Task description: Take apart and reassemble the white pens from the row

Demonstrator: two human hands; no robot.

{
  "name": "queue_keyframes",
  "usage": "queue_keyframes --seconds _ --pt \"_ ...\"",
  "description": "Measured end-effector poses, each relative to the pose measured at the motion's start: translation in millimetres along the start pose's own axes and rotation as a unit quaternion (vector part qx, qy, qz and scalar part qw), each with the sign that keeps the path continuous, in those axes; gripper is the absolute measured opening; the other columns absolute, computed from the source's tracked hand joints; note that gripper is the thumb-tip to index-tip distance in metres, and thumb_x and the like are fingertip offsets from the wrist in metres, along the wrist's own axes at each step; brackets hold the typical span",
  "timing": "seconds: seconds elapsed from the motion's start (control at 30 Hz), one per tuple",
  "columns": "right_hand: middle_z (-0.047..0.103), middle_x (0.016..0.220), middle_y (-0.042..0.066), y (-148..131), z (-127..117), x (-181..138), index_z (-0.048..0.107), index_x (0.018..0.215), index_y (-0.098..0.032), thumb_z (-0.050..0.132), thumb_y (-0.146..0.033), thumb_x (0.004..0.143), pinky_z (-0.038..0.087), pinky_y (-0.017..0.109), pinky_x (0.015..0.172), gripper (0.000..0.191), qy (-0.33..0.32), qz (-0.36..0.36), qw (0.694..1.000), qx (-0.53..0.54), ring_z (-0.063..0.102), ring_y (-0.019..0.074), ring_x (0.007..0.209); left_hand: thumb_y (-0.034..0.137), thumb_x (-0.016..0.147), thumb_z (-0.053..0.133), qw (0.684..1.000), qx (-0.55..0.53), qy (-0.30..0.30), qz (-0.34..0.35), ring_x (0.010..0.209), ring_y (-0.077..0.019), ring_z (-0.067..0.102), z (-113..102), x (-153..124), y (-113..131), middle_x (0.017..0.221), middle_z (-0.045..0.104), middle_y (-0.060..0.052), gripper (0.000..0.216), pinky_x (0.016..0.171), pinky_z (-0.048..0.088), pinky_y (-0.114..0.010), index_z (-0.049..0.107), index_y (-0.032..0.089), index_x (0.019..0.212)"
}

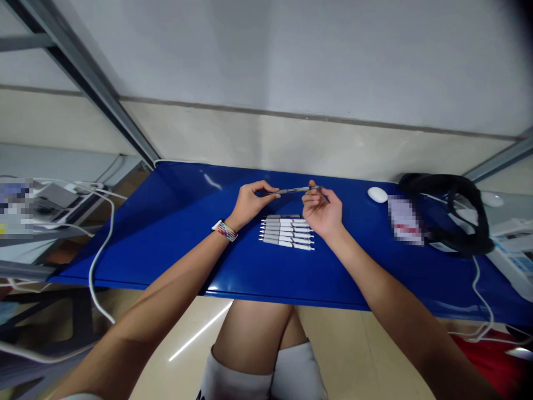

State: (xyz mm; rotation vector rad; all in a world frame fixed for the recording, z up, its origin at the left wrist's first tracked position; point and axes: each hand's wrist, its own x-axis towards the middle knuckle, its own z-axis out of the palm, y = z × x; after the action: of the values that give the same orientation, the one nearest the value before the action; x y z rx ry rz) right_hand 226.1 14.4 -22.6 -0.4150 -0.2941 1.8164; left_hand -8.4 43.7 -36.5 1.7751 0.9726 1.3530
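Observation:
Between my two hands a dark grey pen (295, 190) is held level above the blue table (166, 244). My left hand (255, 201) pinches its left end between thumb and fingers. At the other end, my right hand (322, 208) grips it with thumb and fingertips, palm turned partly up. Just below my hands lies a row of several pens (287, 233), side by side; most are white with grey grips, and the farthest one is dark. My right hand hides part of their right ends. A patterned band (225, 230) is around my left wrist.
To the right are a white oval mouse (377, 194), a blurred packet (406, 220) and a black headset strap (478, 216). White cables (102, 255) hang at the left edge. Behind the table stands a wall (200, 133), with a metal frame post (100, 94) at left.

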Motion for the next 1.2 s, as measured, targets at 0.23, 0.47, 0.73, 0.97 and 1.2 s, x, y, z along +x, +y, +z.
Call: queue_keyframes --seconds 0.23,0.47,0.73,0.97,1.2 --pt "0.064 0.068 -0.005 0.0 0.6 0.1 0.072 0.102 -0.021 0.072 -0.016 0.086 0.052 0.013 0.049 0.017 0.004 -0.024 0.998 -0.059 0.057 0.0065 0.056 0.035 0.081 0.090 1.000 0.007 0.002 -0.003 0.094 -0.0229 0.076 0.1 0.3 -0.3 0.097 0.084 -0.008 0.018 0.090 0.059 -0.039 0.080 0.020 0.086" --pt "0.064 0.068 -0.005 0.4 1.2 1.6 0.071 0.101 -0.021 0.073 -0.017 0.088 0.052 0.012 0.049 0.013 0.007 -0.026 0.998 -0.058 0.056 0.0059 0.056 0.036 0.081 0.090 1.000 0.008 0.000 -0.005 0.094 -0.0234 0.076 0.1 0.1 -2.0 0.097 0.084 -0.008 0.019 0.090 0.059 -0.039 0.080 0.020 0.086" --pt "0.067 0.071 -0.005 -0.8 2.1 0.3 0.072 0.105 -0.023 0.074 -0.024 0.092 0.053 0.014 0.051 0.013 0.000 -0.029 0.996 -0.086 0.060 0.0063 0.059 0.036 0.081 0.090 1.000 0.006 0.004 -0.007 0.092 -0.0229 0.076 0.3 0.2 -0.2 0.097 0.084 -0.008 0.020 0.088 0.059 -0.038 0.080 0.020 0.086" --pt "0.067 0.072 -0.004 0.0 1.8 2.8 0.071 0.103 -0.021 0.074 -0.025 0.095 0.055 0.013 0.053 0.009 -0.005 -0.033 0.997 -0.067 0.061 0.0060 0.060 0.037 0.081 0.090 1.000 0.000 0.003 -0.009 0.093 -0.0233 0.077 0.4 -0.2 1.1 0.098 0.084 -0.008 0.021 0.089 0.059 -0.039 0.080 0.020 0.086" --pt "0.065 0.070 -0.003 -3.2 3.8 3.1 0.072 0.104 -0.021 0.071 -0.032 0.099 0.053 0.014 0.050 0.013 0.021 -0.026 0.995 -0.094 0.059 0.0075 0.059 0.038 0.081 0.090 1.000 0.001 0.000 -0.008 0.090 -0.0221 0.075 0.4 0.0 -0.5 0.097 0.083 -0.008 0.022 0.087 0.059 -0.038 0.079 0.020 0.086"
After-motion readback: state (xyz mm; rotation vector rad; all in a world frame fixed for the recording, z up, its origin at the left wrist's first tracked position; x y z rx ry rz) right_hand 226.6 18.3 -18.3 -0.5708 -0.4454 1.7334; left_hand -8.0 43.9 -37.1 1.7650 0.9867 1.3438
